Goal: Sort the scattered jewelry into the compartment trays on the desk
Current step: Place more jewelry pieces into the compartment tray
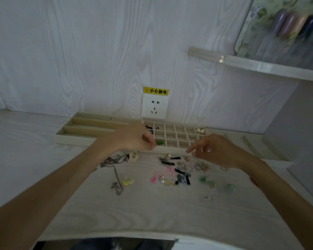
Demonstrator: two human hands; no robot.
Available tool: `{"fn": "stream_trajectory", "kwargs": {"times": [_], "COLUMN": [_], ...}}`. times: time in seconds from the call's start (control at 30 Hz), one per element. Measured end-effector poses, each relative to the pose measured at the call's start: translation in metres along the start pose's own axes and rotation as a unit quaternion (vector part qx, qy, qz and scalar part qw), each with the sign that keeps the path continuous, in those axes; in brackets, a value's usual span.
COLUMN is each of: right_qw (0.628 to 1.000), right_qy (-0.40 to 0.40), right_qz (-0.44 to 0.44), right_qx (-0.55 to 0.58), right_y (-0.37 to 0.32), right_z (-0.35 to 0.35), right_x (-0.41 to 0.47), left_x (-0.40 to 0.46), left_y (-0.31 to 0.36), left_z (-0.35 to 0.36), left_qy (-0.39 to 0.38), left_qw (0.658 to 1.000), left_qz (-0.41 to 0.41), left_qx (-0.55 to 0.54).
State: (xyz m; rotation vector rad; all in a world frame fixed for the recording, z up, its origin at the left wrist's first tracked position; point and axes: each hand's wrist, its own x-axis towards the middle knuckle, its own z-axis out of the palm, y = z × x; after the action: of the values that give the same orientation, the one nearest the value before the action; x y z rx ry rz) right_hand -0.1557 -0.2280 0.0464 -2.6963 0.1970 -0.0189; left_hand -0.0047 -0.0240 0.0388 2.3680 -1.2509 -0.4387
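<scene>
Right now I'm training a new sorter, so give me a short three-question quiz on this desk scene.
1. True or false: the tray with long slots sits to the left of the grid tray.
2. Which lies nearer the left hand: A) the silver chain or B) the green pieces?
3. Fill in: the pink flower pieces lie on the ____, not in a tray.

Key: 1 true; 2 A; 3 desk.
</scene>
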Motion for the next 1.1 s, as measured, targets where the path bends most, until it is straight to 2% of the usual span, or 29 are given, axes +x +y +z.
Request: {"fn": "stream_trajectory", "kwargs": {"times": [0.27, 0.4, 0.53, 0.6, 0.7, 0.8, 0.93, 1.0, 1.1], "right_qw": [1.0, 1.0, 1.0, 0.999, 0.999, 0.998, 0.997, 0.996, 0.996], "right_qy": [-0.009, -0.002, 0.005, -0.012, -0.015, -0.023, -0.042, -0.026, 0.025], "right_qz": [0.018, 0.016, 0.026, 0.029, 0.044, 0.056, 0.068, 0.081, 0.084], "right_qx": [0.006, -0.01, 0.006, 0.008, 0.011, 0.017, 0.023, 0.019, 0.007], "right_y": [0.004, 0.007, 0.017, 0.022, 0.033, 0.042, 0.046, 0.045, 0.041], "right_z": [0.013, 0.022, 0.019, 0.014, 0.008, 0.006, 0.004, 0.004, 0.013], "right_x": [-0.033, -0.042, -0.053, -0.058, -0.064, -0.067, -0.069, -0.069, -0.068], "left_x": [-0.013, -0.015, -0.019, -0.019, -0.014, -0.008, 0.004, 0.012, 0.021], "left_y": [0.01, 0.024, 0.029, 0.031, 0.032, 0.039, 0.06, 0.071, 0.085], "left_z": [0.022, 0.031, 0.039, 0.044, 0.051, 0.057, 0.065, 0.071, 0.08], "left_qy": [0.035, -0.005, -0.093, -0.119, -0.115, -0.106, -0.029, -0.012, -0.029], "left_qw": [0.999, 0.999, 0.994, 0.991, 0.989, 0.991, 0.993, 0.992, 0.989], "left_qz": [0.007, 0.038, 0.059, 0.062, 0.074, 0.071, 0.099, 0.119, 0.138], "left_qx": [-0.009, 0.015, -0.011, 0.015, 0.052, 0.026, 0.047, 0.046, 0.054]}}
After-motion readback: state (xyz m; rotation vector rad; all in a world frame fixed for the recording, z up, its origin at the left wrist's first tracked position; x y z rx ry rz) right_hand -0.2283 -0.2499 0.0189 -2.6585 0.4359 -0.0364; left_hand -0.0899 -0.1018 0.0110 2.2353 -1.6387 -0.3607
